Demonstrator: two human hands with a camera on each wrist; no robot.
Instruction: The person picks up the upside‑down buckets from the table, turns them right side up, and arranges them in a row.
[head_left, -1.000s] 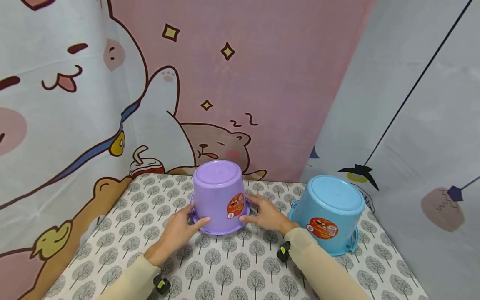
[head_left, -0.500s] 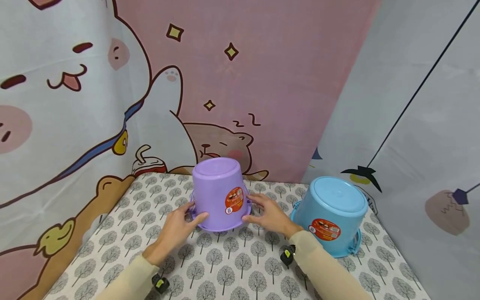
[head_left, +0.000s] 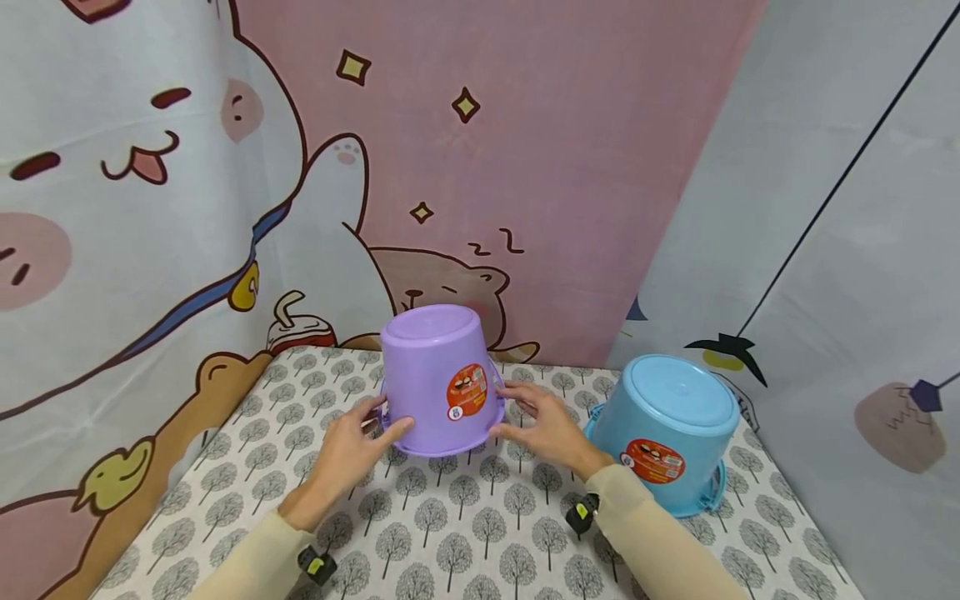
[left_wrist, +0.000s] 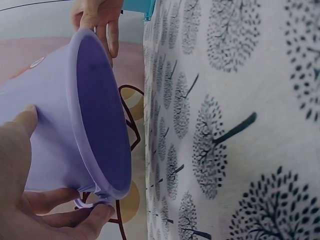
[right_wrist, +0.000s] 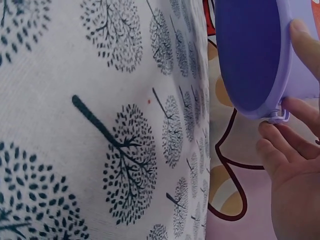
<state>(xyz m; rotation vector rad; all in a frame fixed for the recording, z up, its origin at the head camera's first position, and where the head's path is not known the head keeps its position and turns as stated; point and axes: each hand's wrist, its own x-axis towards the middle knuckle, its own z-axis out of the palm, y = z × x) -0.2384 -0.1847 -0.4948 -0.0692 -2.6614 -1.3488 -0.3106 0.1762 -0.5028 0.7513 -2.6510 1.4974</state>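
The left grip (head_left: 347, 450) and right grip (head_left: 549, 427) hold opposite sides of the upside-down purple bucket (head_left: 420, 379) near its rim. It has risen over the last second, centre frame, its weight seemingly off the bench (head_left: 450, 542); the blue bucket (head_left: 678, 398), lower right, stays put.

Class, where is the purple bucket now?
The head view shows the purple bucket upside down above the tree-print cloth, held between left hand and right hand, left of the blue bucket.
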